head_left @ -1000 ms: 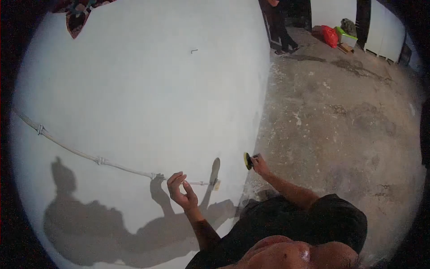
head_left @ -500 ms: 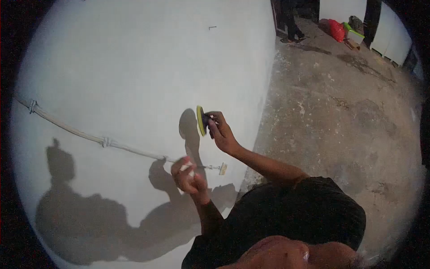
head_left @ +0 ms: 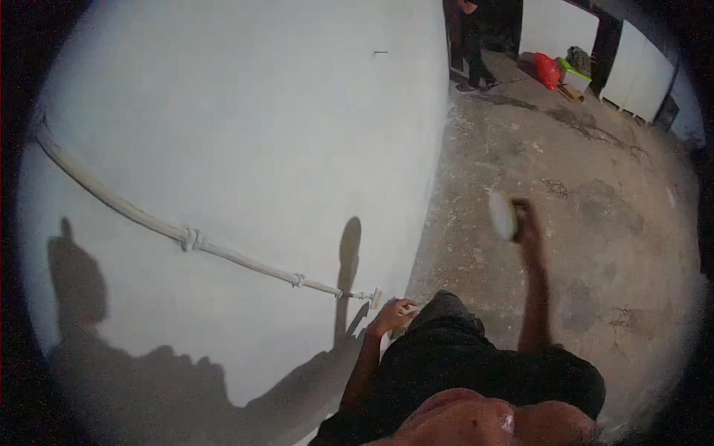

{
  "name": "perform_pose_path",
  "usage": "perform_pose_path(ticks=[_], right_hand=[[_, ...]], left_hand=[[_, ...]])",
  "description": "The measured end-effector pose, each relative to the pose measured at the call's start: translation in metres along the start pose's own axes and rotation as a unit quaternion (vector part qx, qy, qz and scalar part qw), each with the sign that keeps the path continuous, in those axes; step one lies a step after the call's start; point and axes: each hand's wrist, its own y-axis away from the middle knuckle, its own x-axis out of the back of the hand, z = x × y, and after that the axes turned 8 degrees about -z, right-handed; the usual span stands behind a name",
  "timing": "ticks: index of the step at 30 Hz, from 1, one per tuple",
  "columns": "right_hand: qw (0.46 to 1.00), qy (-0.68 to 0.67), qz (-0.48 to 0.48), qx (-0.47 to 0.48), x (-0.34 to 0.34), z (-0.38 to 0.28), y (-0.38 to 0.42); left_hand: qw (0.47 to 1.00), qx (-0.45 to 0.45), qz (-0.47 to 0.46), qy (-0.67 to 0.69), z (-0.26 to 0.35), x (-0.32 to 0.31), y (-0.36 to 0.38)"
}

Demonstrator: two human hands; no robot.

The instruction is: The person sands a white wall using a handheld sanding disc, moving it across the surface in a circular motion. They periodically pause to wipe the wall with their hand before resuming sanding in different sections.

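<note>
My right hand (head_left: 526,227) is closed on the dark grip of a round hand sanding pad (head_left: 503,216). Its pale flat face points left, and the pad is held up in front of the concrete floor, away from the wall; motion blurs both. Low beside the white wall (head_left: 245,134), my left hand (head_left: 394,318) is close to my dark-clothed leg (head_left: 444,316). Its fingers are curled round something small and pale that I cannot make out.
A painted pipe (head_left: 245,262) with clamps runs along the wall to a small fitting (head_left: 376,299). Shadows fall on the wall. On the concrete floor (head_left: 595,260), a person (head_left: 474,52) stands far back, near a red bag (head_left: 547,70) and a green-rimmed box (head_left: 574,74).
My right hand has swung the sanding pad right, from in front of the wall to over the floor. My left hand has dropped right and down toward my leg. The view has shifted slightly.
</note>
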Motion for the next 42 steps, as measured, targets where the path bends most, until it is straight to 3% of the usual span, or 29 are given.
perform_pose_path(ticks=[1, 2, 4, 6, 7, 10, 12, 17, 18, 20, 22, 23, 25, 28, 32, 33, 36, 38, 42], right_hand=[[1.000, -0.002, -0.027, -0.003, -0.024, 0.008, -0.008], [0.998, -0.006, -0.055, -0.007, -0.045, 0.012, -0.013], [0.986, 0.048, -0.123, 0.102, -0.082, 0.010, -0.011], [0.982, 0.007, -0.168, 0.083, -0.115, 0.018, -0.013], [0.977, -0.025, -0.195, 0.077, -0.126, 0.017, -0.016], [0.970, -0.039, -0.234, 0.046, -0.155, 0.013, -0.019], [0.964, -0.043, -0.263, 0.023, -0.167, 0.015, -0.030], [0.946, -0.076, -0.301, 0.097, -0.217, 0.006, -0.032], [0.936, -0.095, -0.312, 0.136, -0.222, -0.003, -0.030], [0.931, -0.079, -0.333, 0.123, -0.227, -0.027, -0.022], [0.915, -0.076, -0.339, 0.205, -0.242, -0.025, -0.015], [0.915, -0.059, -0.348, 0.196, -0.247, -0.027, -0.012], [0.915, -0.043, -0.335, 0.221, -0.257, -0.033, -0.002], [0.911, -0.029, -0.317, 0.263, -0.267, -0.041, 0.007], [0.901, -0.014, -0.256, 0.349, -0.282, -0.069, 0.007], [0.891, 0.002, -0.225, 0.394, -0.282, -0.080, 0.002], [0.892, 0.007, -0.252, 0.375, -0.281, -0.115, -0.010], [0.895, 0.026, -0.242, 0.374, -0.279, -0.121, -0.012], [0.883, 0.047, -0.226, 0.408, -0.284, -0.099, -0.008]], left_hand=[[0.993, -0.024, -0.015, -0.116, 0.019, 0.007, -0.012], [0.992, -0.027, -0.022, -0.124, 0.050, 0.009, -0.015], [0.967, -0.245, 0.007, -0.072, 0.130, -0.005, 0.013], [0.895, -0.380, 0.103, -0.211, 0.196, -0.005, 0.042], [0.874, -0.397, 0.166, -0.226, 0.229, -0.012, 0.066], [0.719, -0.469, 0.348, -0.376, 0.259, -0.012, 0.095], [0.628, -0.495, 0.406, -0.444, 0.262, -0.003, 0.102], [0.516, -0.514, 0.464, -0.504, 0.233, 0.026, 0.108], [0.512, -0.516, 0.464, -0.506, 0.235, 0.023, 0.107], [0.560, -0.445, 0.504, -0.484, 0.244, 0.010, 0.105], [0.603, -0.416, 0.499, -0.463, 0.219, 0.010, 0.106], [0.620, -0.413, 0.507, -0.434, 0.211, 0.012, 0.105], [0.638, -0.414, 0.509, -0.404, 0.200, 0.016, 0.103], [0.624, -0.413, 0.493, -0.445, 0.186, 0.019, 0.104], [0.675, -0.401, 0.498, -0.369, 0.168, 0.010, 0.096], [0.666, -0.431, 0.486, -0.366, 0.159, 0.014, 0.091], [0.661, -0.474, 0.448, -0.370, 0.166, 0.007, 0.094], [0.748, -0.415, 0.364, -0.369, 0.182, 0.004, 0.102], [0.754, -0.336, 0.341, -0.451, 0.186, 0.005, 0.094]])
